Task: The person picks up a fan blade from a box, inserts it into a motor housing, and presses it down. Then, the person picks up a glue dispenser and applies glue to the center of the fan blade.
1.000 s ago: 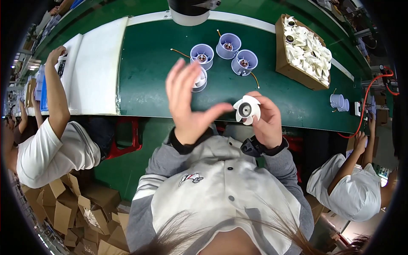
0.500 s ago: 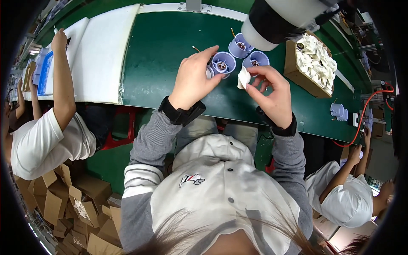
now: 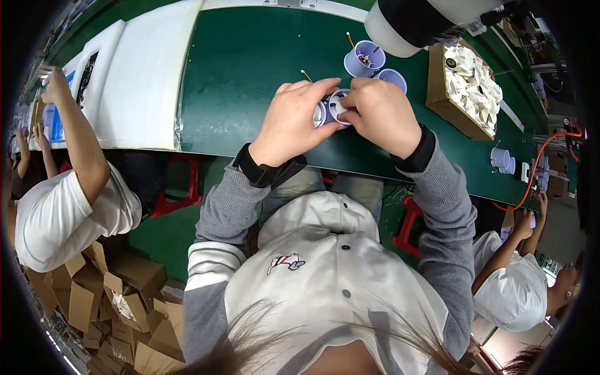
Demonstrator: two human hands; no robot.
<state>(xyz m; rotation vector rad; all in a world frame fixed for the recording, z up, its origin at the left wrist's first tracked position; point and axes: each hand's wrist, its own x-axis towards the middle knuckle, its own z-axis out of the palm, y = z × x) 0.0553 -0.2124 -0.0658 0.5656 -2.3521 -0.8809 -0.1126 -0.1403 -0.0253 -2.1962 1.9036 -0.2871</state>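
Observation:
My left hand (image 3: 286,122) is wrapped round a lavender plastic cup (image 3: 332,102) with a wire lead, steadying it over the green bench. A second round lavender part shows right beside it under my fingers. My right hand (image 3: 386,117) is closed at the cup's mouth, its fingertips reaching in on a white fan blade (image 3: 340,106), mostly hidden by the fingers. Just beyond my right hand stand two more lavender cups, one (image 3: 364,59) with a wire and coppery parts inside, the other (image 3: 393,78) partly covered by the hand.
A cardboard box (image 3: 445,103) heaped with white fan blades (image 3: 473,84) sits at the right. Above the bench hangs a white-and-black cylinder (image 3: 406,28). More lavender cups (image 3: 502,160) stand far right near a red hose (image 3: 536,169). White foam sheeting (image 3: 147,75) covers the left; co-workers sit either side.
My right hand has moved left, bringing the white fan blade from beside the cups into the mouth of the cup in my left hand. The left hand has shifted slightly.

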